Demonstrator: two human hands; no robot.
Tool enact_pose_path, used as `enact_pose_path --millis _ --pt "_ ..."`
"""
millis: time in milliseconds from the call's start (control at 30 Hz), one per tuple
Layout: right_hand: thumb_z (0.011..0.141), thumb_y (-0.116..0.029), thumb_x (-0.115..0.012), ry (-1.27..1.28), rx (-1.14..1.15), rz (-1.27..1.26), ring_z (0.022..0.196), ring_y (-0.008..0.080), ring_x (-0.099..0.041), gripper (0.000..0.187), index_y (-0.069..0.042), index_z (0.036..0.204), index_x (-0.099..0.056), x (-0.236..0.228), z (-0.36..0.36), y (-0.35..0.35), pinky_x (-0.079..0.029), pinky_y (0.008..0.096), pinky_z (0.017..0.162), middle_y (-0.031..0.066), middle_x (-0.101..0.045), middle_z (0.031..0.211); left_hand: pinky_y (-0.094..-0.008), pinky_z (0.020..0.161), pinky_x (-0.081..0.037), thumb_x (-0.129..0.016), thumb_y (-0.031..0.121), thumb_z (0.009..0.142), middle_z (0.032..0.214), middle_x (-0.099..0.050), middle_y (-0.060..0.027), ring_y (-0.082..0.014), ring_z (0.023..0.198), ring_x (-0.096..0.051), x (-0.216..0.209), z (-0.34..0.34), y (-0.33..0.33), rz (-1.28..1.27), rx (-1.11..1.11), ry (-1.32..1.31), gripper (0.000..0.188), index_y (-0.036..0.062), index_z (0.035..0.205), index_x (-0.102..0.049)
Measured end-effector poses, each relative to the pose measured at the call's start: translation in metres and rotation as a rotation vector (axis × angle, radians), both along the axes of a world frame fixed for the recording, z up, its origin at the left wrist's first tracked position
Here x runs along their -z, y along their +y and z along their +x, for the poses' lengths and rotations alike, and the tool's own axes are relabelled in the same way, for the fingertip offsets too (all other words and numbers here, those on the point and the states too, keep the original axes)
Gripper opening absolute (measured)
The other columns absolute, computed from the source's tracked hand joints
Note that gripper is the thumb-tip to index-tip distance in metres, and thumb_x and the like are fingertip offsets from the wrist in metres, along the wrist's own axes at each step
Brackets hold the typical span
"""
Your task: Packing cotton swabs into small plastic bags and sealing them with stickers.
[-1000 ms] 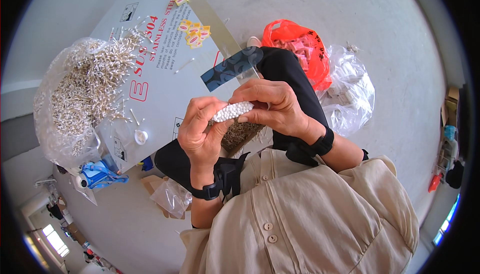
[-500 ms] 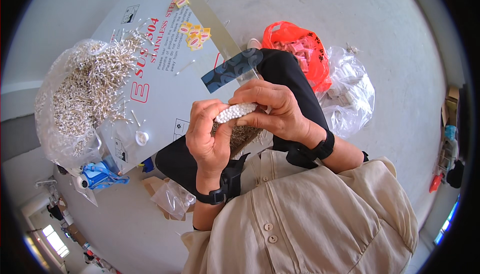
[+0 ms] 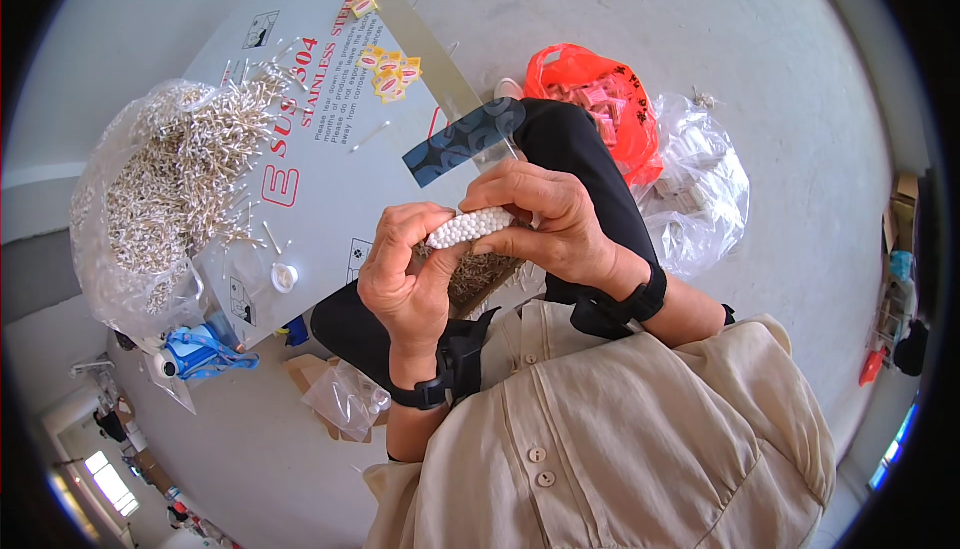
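A tight bundle of cotton swabs is held above my lap, its white tips packed side by side and facing me. My left hand grips its left end between thumb and fingers. The right-hand end is pinched by my right hand, thumb below and fingers above. Sticks behind the tips are mostly hidden by my hands. Beneath the bundle, a brown box of loose swabs rests between my legs, partly covered by my hands.
On the table to the left lies a clear bag spilling many swabs. Small yellow labels and a round white container are there too. A red bag with pink packets and a clear bag stand on the floor.
The fingers of my left hand have shifted slightly left and loosened their wrap, leaving more of the swab tips visible. My right hand has hardly moved.
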State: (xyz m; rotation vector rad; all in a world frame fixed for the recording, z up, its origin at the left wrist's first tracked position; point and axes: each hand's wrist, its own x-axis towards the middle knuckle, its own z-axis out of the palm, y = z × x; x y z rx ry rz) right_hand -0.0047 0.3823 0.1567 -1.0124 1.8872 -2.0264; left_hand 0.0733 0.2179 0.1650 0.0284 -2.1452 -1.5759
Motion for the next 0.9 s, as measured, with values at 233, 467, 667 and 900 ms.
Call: enact_pose_path --millis 233,467,667,900 --pt "0.081 -0.006 -0.079 -0.081 0.006 -0.042 0.085 0.0108 -0.058 0.031 -0.002 0.11 -0.069 0.0057 0.0039 -0.0013 -0.044 0.0229 0.067 0.0065 -0.065 0.104 -0.0296 0.08 -0.052 -0.078 0.001 0.078 0.097 -0.069 -0.0109 -0.0206 0.088 -0.066 0.0044 -0.0007 -0.0002 0.02 0.017 0.021 0.024 0.0006 0.098 -0.066" --pt "0.082 -0.004 -0.077 -0.164 -0.003 -0.039 0.084 0.0081 -0.056 0.03 -0.002 0.11 -0.069 0.0068 0.0067 0.0007 -0.042 0.0212 0.066 0.0059 -0.066 0.107 -0.0297 0.08 -0.053 -0.077 0.001 0.079 0.098 -0.07 -0.0116 -0.021 0.091 -0.066 0.0058 -0.0008 0.0006 0.028 0.004 0.015 0.023 0.0012 0.099 -0.066" --pt "0.082 -0.004 -0.077 -0.186 -0.009 -0.029 0.084 0.0081 -0.056 0.028 -0.002 0.109 -0.069 0.008 0.0079 0.0012 -0.042 0.0221 0.067 0.0058 -0.066 0.106 -0.0304 0.08 -0.053 -0.077 0.002 0.079 0.1 -0.069 -0.0115 -0.0214 0.091 -0.067 0.007 -0.0001 0.0017 0.017 0.014 0.016 0.025 0.0021 0.101 -0.066" --pt "0.081 -0.005 -0.075 -0.132 0.05 -0.074 0.073 0.0077 -0.055 0.022 -0.002 0.103 -0.069 0.007 0.0082 -0.0028 -0.043 0.0227 0.059 0.0039 -0.064 0.097 -0.0313 0.081 -0.053 -0.078 0.003 0.078 0.1 -0.069 -0.0114 -0.023 0.092 -0.067 0.0045 0.0008 0.0003 -0.015 0.035 0.029 0.027 0.0031 0.102 -0.066"
